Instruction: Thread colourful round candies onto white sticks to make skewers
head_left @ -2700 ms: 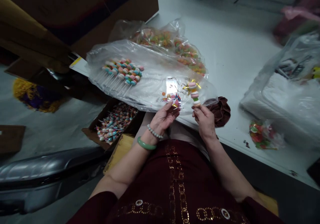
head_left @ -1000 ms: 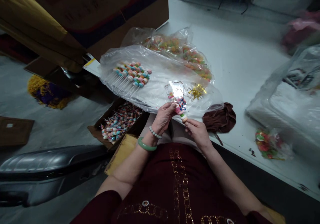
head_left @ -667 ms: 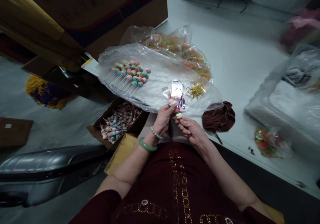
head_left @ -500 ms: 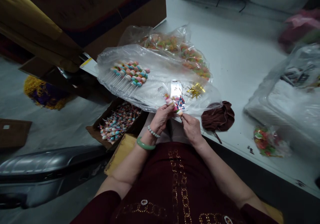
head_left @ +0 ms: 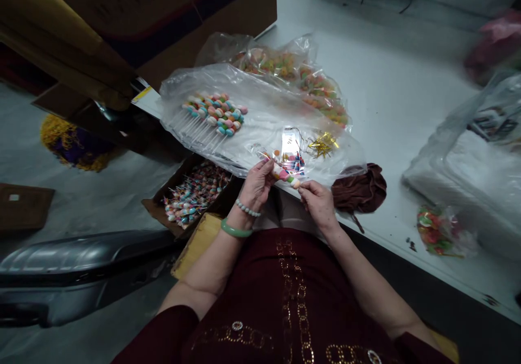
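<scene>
Between my hands a candy skewer (head_left: 287,176) of pink, green, white and orange pieces slants down to the right, apparently in a clear printed wrapper. My left hand (head_left: 256,185) is closed around its upper end. At the lower end my right hand (head_left: 319,202) pinches it with thumb and fingertips; what exactly lies between those fingertips is too small to tell. Just beyond the candy are a pile of shiny printed wrappers (head_left: 291,144) and a bunch of gold twist ties (head_left: 323,145). Several unwrapped candy skewers (head_left: 222,113) lie on the plastic sheet (head_left: 260,128) to the left.
Bags of orange-green candy (head_left: 280,65) lie behind the sheet on the white table (head_left: 391,82). A brown cloth (head_left: 362,189) sits by my right hand. Below left, an open carton (head_left: 157,212) holds many wrapped candies. A clear plastic-covered tray (head_left: 459,163) stands at right.
The candy skewer has tipped to a flatter slant, and my left hand has shifted slightly left along with its upper end. Both hands keep their hold. The whole view has shifted a little.
</scene>
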Tool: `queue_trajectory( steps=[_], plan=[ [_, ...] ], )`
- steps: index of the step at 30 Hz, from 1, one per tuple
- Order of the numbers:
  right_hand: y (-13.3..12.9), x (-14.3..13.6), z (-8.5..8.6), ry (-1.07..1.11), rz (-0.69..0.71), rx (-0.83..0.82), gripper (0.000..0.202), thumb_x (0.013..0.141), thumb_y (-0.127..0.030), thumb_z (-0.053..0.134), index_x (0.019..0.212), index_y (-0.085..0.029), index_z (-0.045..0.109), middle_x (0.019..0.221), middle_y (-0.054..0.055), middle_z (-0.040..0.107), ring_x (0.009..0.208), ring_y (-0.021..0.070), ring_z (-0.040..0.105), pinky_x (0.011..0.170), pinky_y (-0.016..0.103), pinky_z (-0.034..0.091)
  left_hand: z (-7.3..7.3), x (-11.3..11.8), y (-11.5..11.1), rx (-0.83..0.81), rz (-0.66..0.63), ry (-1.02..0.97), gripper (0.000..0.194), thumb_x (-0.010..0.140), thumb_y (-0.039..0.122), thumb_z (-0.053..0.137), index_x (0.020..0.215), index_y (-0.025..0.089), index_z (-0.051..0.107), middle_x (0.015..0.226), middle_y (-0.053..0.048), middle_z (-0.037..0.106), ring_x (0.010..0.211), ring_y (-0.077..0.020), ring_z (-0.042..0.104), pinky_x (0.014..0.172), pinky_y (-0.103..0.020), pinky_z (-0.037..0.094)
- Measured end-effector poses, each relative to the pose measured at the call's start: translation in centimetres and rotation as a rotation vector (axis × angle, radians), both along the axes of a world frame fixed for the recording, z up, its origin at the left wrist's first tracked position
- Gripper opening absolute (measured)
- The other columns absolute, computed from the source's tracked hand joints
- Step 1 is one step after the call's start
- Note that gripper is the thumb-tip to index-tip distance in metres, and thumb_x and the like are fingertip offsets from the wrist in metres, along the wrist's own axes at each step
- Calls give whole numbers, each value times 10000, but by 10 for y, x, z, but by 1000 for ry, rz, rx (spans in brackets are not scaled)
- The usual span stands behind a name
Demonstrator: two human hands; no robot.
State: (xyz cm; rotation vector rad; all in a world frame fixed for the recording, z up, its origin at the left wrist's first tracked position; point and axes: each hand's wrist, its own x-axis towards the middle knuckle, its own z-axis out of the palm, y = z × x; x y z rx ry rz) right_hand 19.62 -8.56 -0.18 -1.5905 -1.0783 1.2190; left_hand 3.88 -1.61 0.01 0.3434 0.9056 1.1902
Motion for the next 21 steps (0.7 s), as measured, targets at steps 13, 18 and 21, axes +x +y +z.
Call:
queue_trajectory(
  steps=[13, 18, 21],
  plan=[
    [10, 24, 2, 915, 259, -500, 196, 694, -196, 694, 820, -158, 548, 469, -120, 398, 331, -14, 123, 318, 107, 123, -5, 3, -5, -22, -125, -13, 336, 648, 289, 845, 854, 147, 622, 759, -6, 694, 634, -112, 654, 635, -235, 550],
    [9, 27, 1, 922, 246, -502, 177, 704, -157, 690, 819, -145, 556, 487, -103, 418, 331, -17, 146, 309, 98, 123, -6, -2, 0, -39, -75, -7, 290, 666, 254, 831, 832, 139, 623, 758, -4, 689, 644, -114, 655, 624, -235, 551],
    [8, 23, 3, 810, 171, -454, 208, 657, -148, 723, 819, -126, 593, 504, -90, 425, 355, -11, 201, 310, 102, 112, -4, -6, 3, -37, -24, 19, 282, 656, 246, 836, 794, 142, 614, 712, 15, 667, 624, -100, 642, 611, -216, 535]
  ],
)
